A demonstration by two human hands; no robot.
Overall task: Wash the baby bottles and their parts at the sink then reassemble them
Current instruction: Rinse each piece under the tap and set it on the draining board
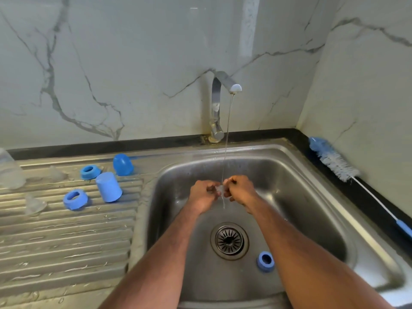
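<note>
Both hands meet under the thin stream from the tap, over the middle of the sink. The left hand and right hand each have their fingers curled in, pinching a small clear part between them; it looks like a silicone teat, though it is too small and see-through to be sure.

Judging by how things lie, the washing seems well along but not finished. On the wet ribbed draining surface to the left stand two blue caps upside down, two blue collar rings, two clear teats and, at the far left edge, a clear bottle cut off by the frame. One more blue ring lies in the basin near the drain, probably not yet rinsed. The bottle brush lies on the right rim, untouched.

No part is screwed together, so all reassembly remains.
</note>
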